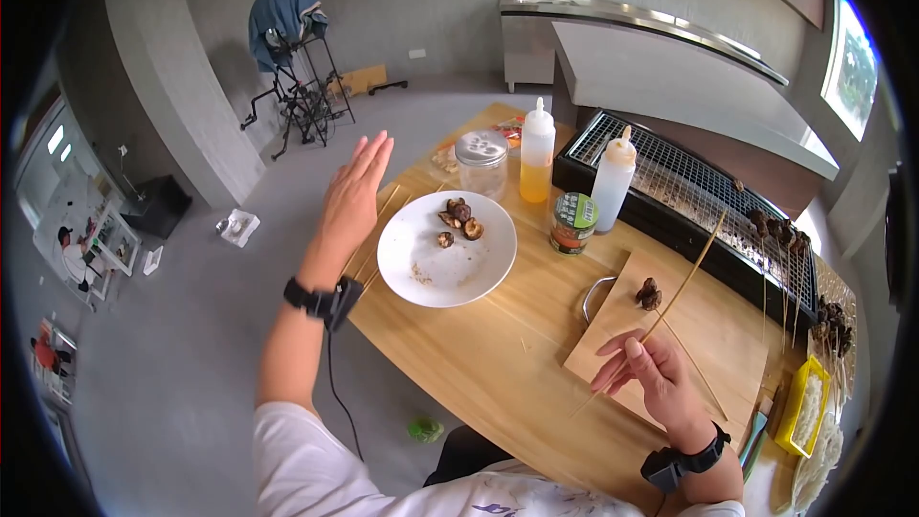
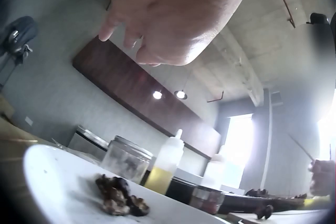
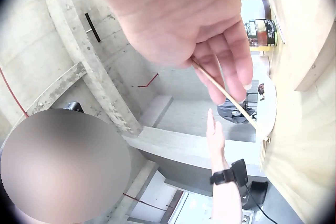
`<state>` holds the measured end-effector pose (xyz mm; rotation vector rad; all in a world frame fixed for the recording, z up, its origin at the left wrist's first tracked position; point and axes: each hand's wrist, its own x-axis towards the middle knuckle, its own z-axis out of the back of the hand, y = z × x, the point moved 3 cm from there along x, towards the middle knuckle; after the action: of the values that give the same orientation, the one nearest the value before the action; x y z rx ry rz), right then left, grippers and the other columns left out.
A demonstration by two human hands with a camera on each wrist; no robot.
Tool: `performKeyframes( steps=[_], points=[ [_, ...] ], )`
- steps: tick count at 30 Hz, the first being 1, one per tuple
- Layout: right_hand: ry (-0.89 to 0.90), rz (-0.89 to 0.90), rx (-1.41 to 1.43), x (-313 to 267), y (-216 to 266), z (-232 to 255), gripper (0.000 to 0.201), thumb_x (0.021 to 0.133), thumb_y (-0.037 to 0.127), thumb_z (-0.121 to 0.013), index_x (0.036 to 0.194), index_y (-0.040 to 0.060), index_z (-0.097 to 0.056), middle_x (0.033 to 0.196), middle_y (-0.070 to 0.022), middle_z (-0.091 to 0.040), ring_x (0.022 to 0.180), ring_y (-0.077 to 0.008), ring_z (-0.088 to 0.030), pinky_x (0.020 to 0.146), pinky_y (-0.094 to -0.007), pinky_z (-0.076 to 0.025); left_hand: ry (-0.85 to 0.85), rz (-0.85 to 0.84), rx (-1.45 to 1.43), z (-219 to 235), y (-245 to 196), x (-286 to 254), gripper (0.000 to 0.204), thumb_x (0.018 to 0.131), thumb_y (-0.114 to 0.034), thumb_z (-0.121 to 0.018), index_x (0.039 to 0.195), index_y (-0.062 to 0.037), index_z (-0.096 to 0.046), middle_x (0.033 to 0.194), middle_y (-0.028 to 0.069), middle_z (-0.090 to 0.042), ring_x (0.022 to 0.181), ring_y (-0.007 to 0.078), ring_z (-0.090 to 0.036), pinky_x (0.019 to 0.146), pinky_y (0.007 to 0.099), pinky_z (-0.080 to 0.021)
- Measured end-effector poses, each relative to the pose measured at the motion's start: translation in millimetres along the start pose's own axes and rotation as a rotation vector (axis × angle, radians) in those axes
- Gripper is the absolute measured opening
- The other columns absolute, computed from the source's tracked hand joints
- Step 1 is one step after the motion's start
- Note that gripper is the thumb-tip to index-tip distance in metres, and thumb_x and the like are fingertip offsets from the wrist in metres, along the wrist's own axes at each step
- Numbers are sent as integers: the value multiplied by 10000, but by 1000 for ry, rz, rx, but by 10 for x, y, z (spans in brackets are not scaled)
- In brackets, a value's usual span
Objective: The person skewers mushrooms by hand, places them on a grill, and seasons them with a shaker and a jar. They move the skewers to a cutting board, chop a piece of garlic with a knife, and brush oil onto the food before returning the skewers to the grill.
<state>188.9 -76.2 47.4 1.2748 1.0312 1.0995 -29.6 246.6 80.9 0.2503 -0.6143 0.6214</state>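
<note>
My left hand (image 1: pixel 352 201) is raised at the left of the white plate (image 1: pixel 397 263), its fingers straight and holding nothing. Several dark mushrooms (image 1: pixel 459 215) lie on that plate with a few brown crumbs. Over the near part of the wooden cutting board (image 1: pixel 732 349), my right hand (image 1: pixel 659 378) pinches a thin bamboo skewer (image 1: pixel 697 268) between thumb and fingers. The skewer slants up and away, bare along its visible length. One mushroom (image 1: pixel 648 294) sits on the board, and a second skewer (image 1: pixel 704 378) lies across the wood there.
Behind the plate stand a lidded glass jar (image 1: pixel 481 172), a squeeze bottle of yellow liquid (image 1: pixel 537 158), a whitish squeeze bottle (image 1: pixel 613 182) and a green-labelled container (image 1: pixel 573 223). A long grill (image 1: pixel 661 177) bears dark skewered food at right. A yellow basket (image 1: pixel 793 412) stands nearby.
</note>
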Motion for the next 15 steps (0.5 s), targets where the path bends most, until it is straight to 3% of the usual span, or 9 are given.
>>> performKeyframes(
  steps=[1,2,4,5,7,8,10,13,15],
  points=[
    [-1,-11,-10,-1,11,1,353,976,262,-343,995,-25,-548,738,-105,-648,712,-142,-633,630,-229,-495,114,28,59,-241,257,95,601,799,96,-320,1363,-111,-313,1430,53,-294,1315,251,-278,1024,422,-307],
    [-5,-8,-10,-2,22,7,353,976,262,-343,995,-25,-548,738,-105,-648,712,-142,-633,630,-229,-495,112,24,58,-374,392,203,601,799,96,-320,1363,-111,-313,1430,53,-294,1315,251,-278,1024,422,-307],
    [-13,-6,-61,-6,42,24,342,975,241,-349,986,-30,-557,723,-107,-651,700,-142,-635,635,-234,-505,520,158,192,-717,629,346,599,817,62,-333,1384,-125,-277,1446,26,-266,1330,230,-250,1049,423,-283],
    [-21,-5,-59,0,49,35,342,975,241,-349,986,-30,-557,723,-107,-651,700,-142,-635,635,-234,-505,519,150,192,-853,676,414,599,817,62,-333,1384,-125,-277,1446,26,-266,1330,230,-250,1049,423,-283],
    [-25,-41,-64,7,42,43,341,972,230,-356,979,-37,-568,720,-101,-657,696,-141,-638,642,-238,-512,744,106,280,-1172,706,481,551,863,-11,-304,1394,-151,-258,1460,6,-230,1330,224,-251,1066,411,-267],
    [-30,-44,-64,12,42,41,341,972,230,-356,979,-37,-568,720,-101,-657,696,-141,-638,642,-238,-512,746,101,277,-1290,689,501,551,863,-11,-304,1394,-151,-258,1460,6,-230,1330,224,-251,1066,411,-267],
    [-27,-68,-119,23,47,46,339,970,225,-363,976,-39,-576,731,-89,-662,684,-131,-632,634,-235,-511,905,270,85,-1550,674,459,510,899,-69,-259,1399,-167,-246,1468,10,-199,1316,236,-276,1058,390,-283],
    [-34,-87,-147,11,96,42,350,969,233,-371,963,-46,-582,734,-85,-667,665,-117,-623,629,-228,-510,1004,160,101,-1730,893,486,478,923,-134,-218,1398,-171,-245,1467,19,-192,1297,249,-308,1053,368,-293],
    [-36,-61,-154,3,104,52,345,967,235,-377,960,-37,-589,710,-77,-659,650,-113,-619,614,-227,-506,1026,119,117,-1620,961,549,495,899,-111,-296,1391,-157,-263,1450,38,-238,1282,252,-330,1045,344,-303]
  ],
)
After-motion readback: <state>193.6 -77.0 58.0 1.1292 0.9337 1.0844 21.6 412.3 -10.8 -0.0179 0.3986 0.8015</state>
